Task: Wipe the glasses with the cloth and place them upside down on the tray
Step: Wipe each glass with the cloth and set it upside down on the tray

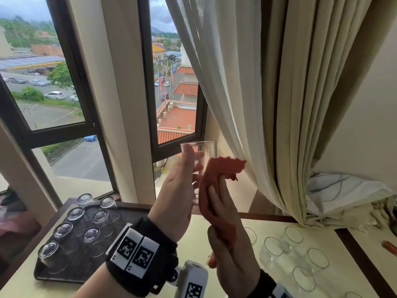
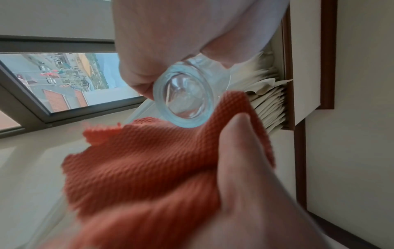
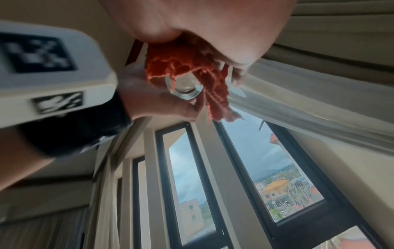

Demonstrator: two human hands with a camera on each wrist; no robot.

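Note:
My left hand [image 1: 193,162] grips a clear glass [image 1: 205,150] and holds it upright in the air in front of the window. My right hand [image 1: 217,198] holds an orange cloth [image 1: 219,173] pressed against the glass's right side. In the left wrist view the glass's thick base [image 2: 184,99] faces the camera, with the cloth [image 2: 138,168] bunched below it under the right thumb [image 2: 243,151]. The right wrist view shows the cloth [image 3: 192,67] draped over the glass [image 3: 185,91]. A dark tray [image 1: 86,269] at lower left carries several glasses [image 1: 64,230] standing upside down.
Several upright glasses [image 1: 296,235] stand on the pale table [image 1: 214,233] at lower right. A cream curtain [image 1: 268,104] hangs just right of my hands, bunched on the table's back edge. A small orange object [image 1: 389,247] lies at the far right. Window frames stand behind.

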